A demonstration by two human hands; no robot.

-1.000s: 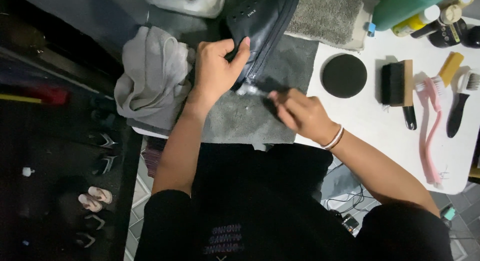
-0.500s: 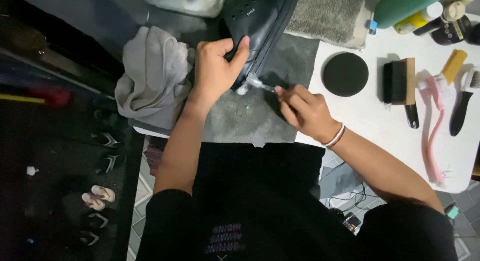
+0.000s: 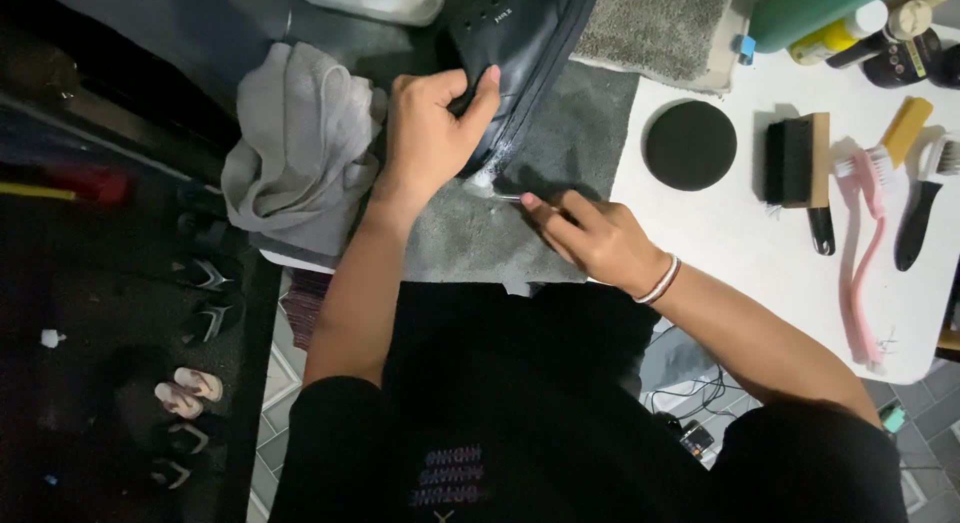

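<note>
Surface: white table (image 3: 760,233), grey mat (image 3: 470,233) centre frame
Left hand (image 3: 430,133): clamped on dark shoe (image 3: 530,43)
Right hand (image 3: 600,238): fingers pinched on thin tool (image 3: 505,195), tip at sole

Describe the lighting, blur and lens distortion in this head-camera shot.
Head view: the white table at right is brightly lit, while the floor with sandals at left falls into deep shadow; the left hand gripping the dark shoe and the right hand look sharp; wide-angle bending shows at the edges.
</note>
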